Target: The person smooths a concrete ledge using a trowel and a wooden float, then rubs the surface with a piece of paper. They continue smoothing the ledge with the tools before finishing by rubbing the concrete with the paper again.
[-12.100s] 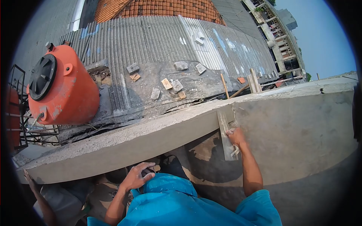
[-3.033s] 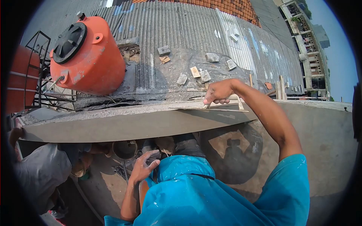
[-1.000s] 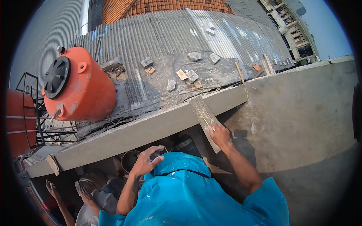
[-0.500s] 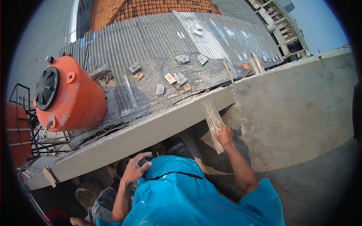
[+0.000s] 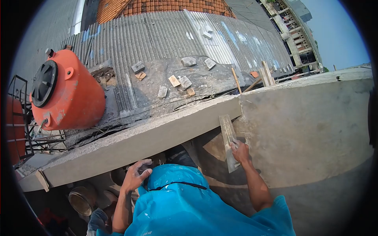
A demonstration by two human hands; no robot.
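My right hand [image 5: 240, 151] grips a long plastering trowel [image 5: 228, 137], whose blade stands nearly upright against the grey cement wall [image 5: 311, 129], just under the corner where the wall meets the concrete ledge [image 5: 138, 139]. Wet, smeared plaster shows around the blade. My left hand [image 5: 136, 175] rests with bent fingers on my knee, at the hem of my blue shirt [image 5: 189, 212], and holds nothing.
An orange water tank [image 5: 63, 92] stands on a corrugated roof [image 5: 165, 43] beyond the ledge, with loose bricks [image 5: 181, 82] and wooden sticks [image 5: 236, 80]. A metal frame [image 5: 19, 129] is at the left. Below the ledge lie a bucket [image 5: 80, 198] and another person's gloved hand [image 5: 96, 218].
My right hand has moved the trowel right and slightly down, from under the ledge's end onto the wall face, with the blade turned more upright. My left hand stayed on my knee.
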